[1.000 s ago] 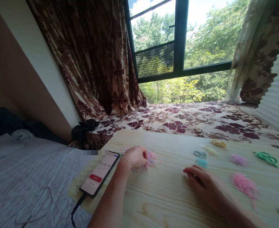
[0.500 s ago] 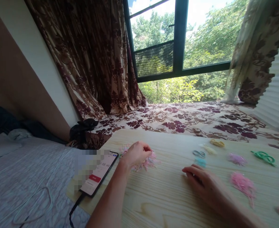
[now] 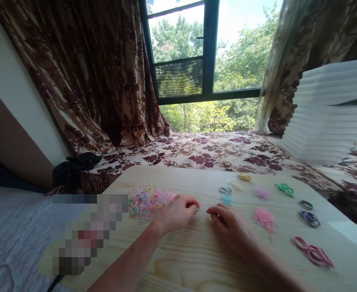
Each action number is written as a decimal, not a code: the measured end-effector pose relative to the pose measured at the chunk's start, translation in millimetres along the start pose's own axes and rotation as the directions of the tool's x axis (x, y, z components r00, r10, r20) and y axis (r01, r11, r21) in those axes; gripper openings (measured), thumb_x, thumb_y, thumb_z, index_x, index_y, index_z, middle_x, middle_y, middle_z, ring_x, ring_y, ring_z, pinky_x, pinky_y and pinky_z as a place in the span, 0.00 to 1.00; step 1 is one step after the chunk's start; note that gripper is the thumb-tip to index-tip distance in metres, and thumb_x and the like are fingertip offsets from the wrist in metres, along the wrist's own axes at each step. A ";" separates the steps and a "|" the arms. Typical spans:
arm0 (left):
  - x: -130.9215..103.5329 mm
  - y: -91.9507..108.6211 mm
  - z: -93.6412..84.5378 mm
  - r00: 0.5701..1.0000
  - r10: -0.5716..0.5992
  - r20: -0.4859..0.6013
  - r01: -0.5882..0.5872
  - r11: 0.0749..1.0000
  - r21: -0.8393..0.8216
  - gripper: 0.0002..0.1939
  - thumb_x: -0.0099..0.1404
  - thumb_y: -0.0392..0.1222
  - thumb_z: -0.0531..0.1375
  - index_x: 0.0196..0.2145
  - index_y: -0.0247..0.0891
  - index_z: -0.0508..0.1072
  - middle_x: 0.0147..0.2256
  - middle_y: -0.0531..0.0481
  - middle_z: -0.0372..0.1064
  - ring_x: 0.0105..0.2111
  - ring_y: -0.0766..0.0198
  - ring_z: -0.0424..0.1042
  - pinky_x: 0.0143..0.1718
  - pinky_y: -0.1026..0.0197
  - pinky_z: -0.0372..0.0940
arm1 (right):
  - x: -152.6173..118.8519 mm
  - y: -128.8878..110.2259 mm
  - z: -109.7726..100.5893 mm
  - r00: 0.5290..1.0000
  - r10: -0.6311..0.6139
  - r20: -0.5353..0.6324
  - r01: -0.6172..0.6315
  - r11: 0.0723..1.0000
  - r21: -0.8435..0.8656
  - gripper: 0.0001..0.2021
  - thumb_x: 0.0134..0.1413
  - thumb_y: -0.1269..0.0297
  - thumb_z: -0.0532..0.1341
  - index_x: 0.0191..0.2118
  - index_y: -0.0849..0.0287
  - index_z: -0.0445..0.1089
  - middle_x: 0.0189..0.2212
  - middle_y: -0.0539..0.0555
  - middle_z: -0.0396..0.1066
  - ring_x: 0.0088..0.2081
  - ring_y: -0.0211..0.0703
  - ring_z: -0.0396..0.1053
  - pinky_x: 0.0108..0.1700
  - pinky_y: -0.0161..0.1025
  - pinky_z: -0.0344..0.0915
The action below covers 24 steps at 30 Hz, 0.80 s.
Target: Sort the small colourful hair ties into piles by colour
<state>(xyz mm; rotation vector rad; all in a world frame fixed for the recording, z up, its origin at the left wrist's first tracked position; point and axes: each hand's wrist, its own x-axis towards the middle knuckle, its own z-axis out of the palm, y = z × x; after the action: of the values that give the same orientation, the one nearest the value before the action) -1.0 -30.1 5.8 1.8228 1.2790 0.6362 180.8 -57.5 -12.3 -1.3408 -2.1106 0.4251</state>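
Note:
My left hand (image 3: 180, 211) is closed in a pinch over the table, just right of a mixed pile of small coloured elastic bands (image 3: 143, 202). A pinkish elastic band (image 3: 198, 208) shows at its fingertips. Facing it, my right hand (image 3: 227, 222) is loosely curled with a gap between thumb and fingers, and I see nothing in it. Beyond the right hand lie a turquoise clump of bands (image 3: 226, 200) and grey-blue hair ties (image 3: 225, 190). To its right is a pink heap of bands (image 3: 264, 221).
Sorted along the table's right side are yellow ties (image 3: 244, 177), a lilac clump (image 3: 262, 194), green ties (image 3: 284, 189), a dark tie (image 3: 306, 205), purple ties (image 3: 310, 218) and pink-red ties (image 3: 314, 251). A partly blurred phone (image 3: 89, 237) lies at left. White pleated material (image 3: 330, 117) stands at right.
My left hand has moved right, away from the mixed pile, with a pinkish band now visible in its fingers. The hands are closer together. The view has swung to the right.

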 end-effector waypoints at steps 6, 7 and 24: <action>-2.6 10.4 7.9 0.998 -0.053 0.027 0.057 0.982 -0.178 0.11 0.53 0.42 0.57 0.33 0.32 0.70 0.26 0.52 0.67 0.24 0.69 0.62 0.24 0.68 0.54 | 2.5 -2.4 3.2 0.995 0.094 -0.023 -0.086 0.968 0.238 0.13 0.55 0.61 0.53 0.31 0.59 0.73 0.27 0.52 0.73 0.28 0.39 0.67 0.30 0.34 0.61; -2.7 10.8 9.9 0.999 -0.050 0.018 0.053 0.980 -0.193 0.10 0.53 0.41 0.57 0.32 0.32 0.69 0.26 0.51 0.67 0.25 0.69 0.62 0.24 0.68 0.54 | 2.6 -2.8 3.6 0.995 0.099 -0.025 -0.089 0.962 0.259 0.13 0.55 0.61 0.53 0.30 0.59 0.73 0.26 0.51 0.73 0.27 0.38 0.66 0.30 0.33 0.60; -1.9 6.5 20.7 1.000 -0.014 -0.011 0.011 0.970 -0.243 0.07 0.53 0.40 0.58 0.27 0.33 0.66 0.23 0.53 0.64 0.23 0.70 0.61 0.22 0.68 0.54 | 1.7 -7.8 0.8 0.980 0.196 0.021 -0.186 0.886 0.424 0.10 0.50 0.64 0.56 0.25 0.61 0.71 0.21 0.48 0.67 0.25 0.36 0.62 0.27 0.31 0.57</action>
<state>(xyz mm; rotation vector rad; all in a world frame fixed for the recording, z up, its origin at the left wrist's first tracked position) 17.6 -39.6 -0.1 1.6108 1.1650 0.7630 174.2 -59.4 -8.0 -1.2826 -1.7356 0.8925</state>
